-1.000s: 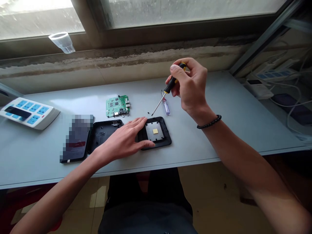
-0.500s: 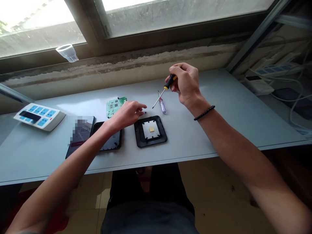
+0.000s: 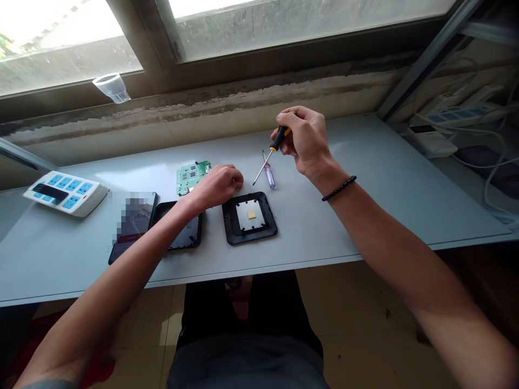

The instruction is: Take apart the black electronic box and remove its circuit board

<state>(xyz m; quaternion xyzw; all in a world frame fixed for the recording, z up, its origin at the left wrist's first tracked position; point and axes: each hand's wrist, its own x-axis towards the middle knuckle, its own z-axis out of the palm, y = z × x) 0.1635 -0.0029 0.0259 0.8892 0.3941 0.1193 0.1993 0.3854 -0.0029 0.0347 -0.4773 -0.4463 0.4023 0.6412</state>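
Observation:
My right hand [image 3: 305, 139] is closed round a screwdriver with a black and yellow handle [image 3: 278, 141], its tip pointing down-left above the table. My left hand [image 3: 219, 185] rests on the table with fingers curled together, beside a green circuit board [image 3: 190, 175] and just behind a black square cover with a yellow pad [image 3: 250, 217]. What its fingertips pinch, if anything, is too small to name. A second black shell [image 3: 182, 233] lies partly under my left forearm. A small clear-handled screwdriver [image 3: 269, 174] lies near the first one's tip.
A phone [image 3: 132, 227] lies left of the shells. A white power strip with blue sockets [image 3: 65, 192] sits at the far left. A plastic cup [image 3: 112, 87] stands on the window ledge. More power strips and cables [image 3: 458, 124] fill the right side beyond the grey table [image 3: 365, 216].
My left hand left the square cover, reached back toward the circuit board and curled its fingers shut. My right hand with the screwdriver dropped a little; the view tilted up.

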